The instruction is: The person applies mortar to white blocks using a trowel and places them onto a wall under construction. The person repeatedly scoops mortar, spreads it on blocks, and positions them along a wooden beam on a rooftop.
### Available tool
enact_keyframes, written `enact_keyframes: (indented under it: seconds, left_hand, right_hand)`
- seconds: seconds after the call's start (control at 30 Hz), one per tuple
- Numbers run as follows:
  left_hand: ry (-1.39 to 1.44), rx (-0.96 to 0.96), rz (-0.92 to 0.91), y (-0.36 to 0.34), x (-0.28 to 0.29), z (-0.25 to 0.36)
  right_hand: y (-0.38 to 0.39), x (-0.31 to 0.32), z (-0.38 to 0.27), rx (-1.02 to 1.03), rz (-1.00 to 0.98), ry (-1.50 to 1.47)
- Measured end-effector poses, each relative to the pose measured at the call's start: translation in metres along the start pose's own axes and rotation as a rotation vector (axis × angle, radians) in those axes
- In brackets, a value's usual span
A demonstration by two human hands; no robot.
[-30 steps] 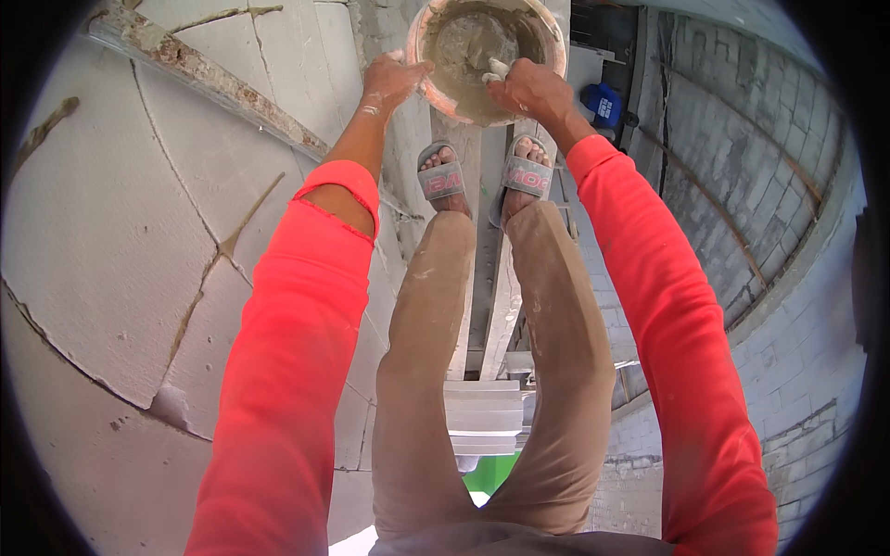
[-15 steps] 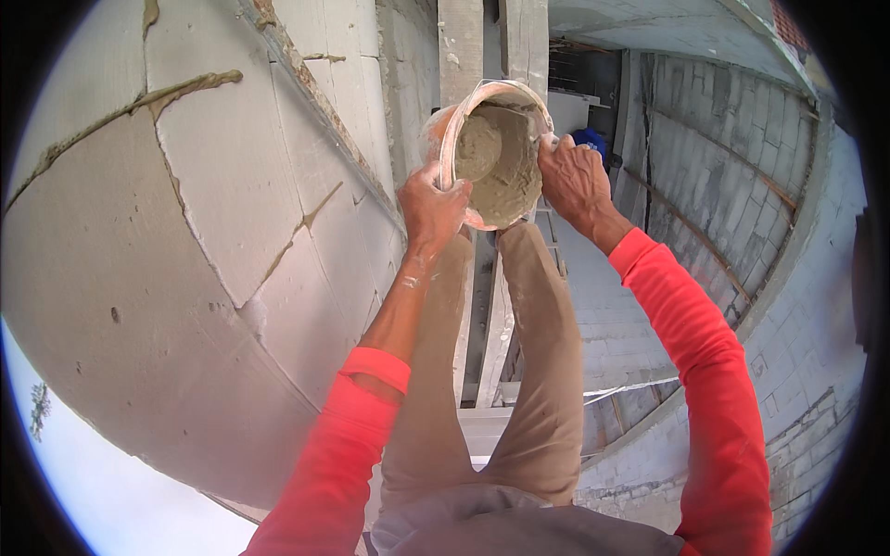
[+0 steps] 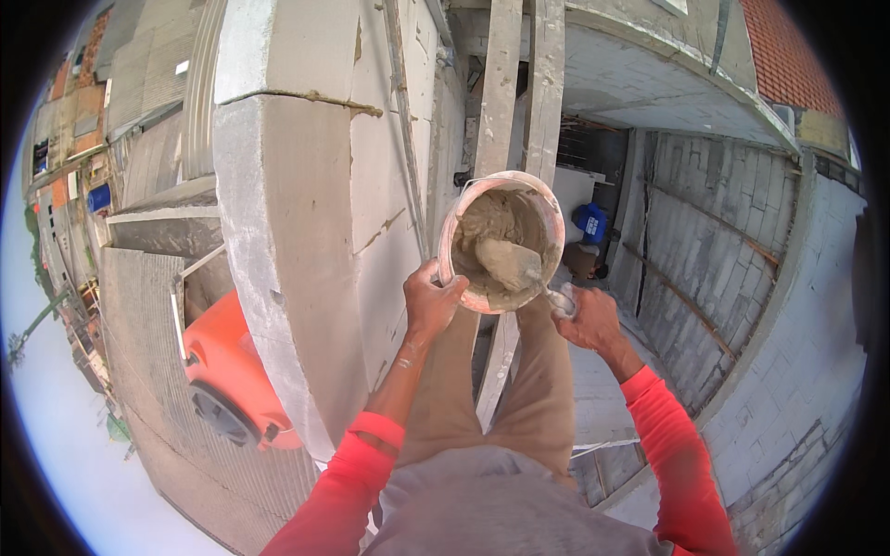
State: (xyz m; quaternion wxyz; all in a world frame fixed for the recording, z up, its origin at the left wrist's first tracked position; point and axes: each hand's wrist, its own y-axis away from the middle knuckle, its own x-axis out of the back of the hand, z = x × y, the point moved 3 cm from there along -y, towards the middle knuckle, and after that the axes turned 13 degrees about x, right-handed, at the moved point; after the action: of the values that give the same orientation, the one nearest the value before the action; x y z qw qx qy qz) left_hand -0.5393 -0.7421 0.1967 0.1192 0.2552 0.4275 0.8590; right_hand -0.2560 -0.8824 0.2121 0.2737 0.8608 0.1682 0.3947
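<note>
I hold a pinkish, mortar-stained bucket (image 3: 456,222) by its left rim with my left hand (image 3: 428,296), fingers closed on it. Grey wet mortar (image 3: 489,215) lines the inside. My right hand (image 3: 586,313) is closed round the pale, crusted handle of a trowel (image 3: 508,262), whose mortar-coated blade lies inside the bucket. Below the bucket are my legs in khaki trousers (image 3: 528,398), standing over two narrow grey planks (image 3: 501,93).
A light block wall top (image 3: 306,278) runs along my left. Beyond it are roofs (image 3: 139,371) and an orange tank (image 3: 227,343). To my right drops a space with block walls (image 3: 723,232), a blue container (image 3: 591,222) and a red tiled roof (image 3: 788,56) above.
My view has lifted, bringing rooftops and the orange tank in on the left. The bucket is tilted toward me and nearer my body, and the trowel blade now shows clearly in it.
</note>
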Motion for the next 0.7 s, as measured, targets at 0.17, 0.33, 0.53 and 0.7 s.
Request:
enact_keyframes:
  seconds: [0.17, 0.33, 0.53, 0.7]
  left_hand:
    - [0.272, 0.007, 0.023, 0.031, 0.019, -0.001]
    - [0.434, 0.011, 0.057, 0.047, 0.039, 0.011]
    - [0.500, 0.008, 0.075, 0.071, 0.062, 0.021]
    - [0.670, 0.036, 0.066, 0.096, 0.073, 0.001]
  right_hand:
    - [0.015, 0.044, -0.047, -0.025, 0.120, -0.043]
    - [0.015, 0.091, -0.123, -0.016, 0.237, -0.177]
    - [-0.038, 0.158, -0.231, 0.148, 0.330, -0.676]
    - [-0.147, 0.245, -0.312, 0.367, 0.245, -1.163]
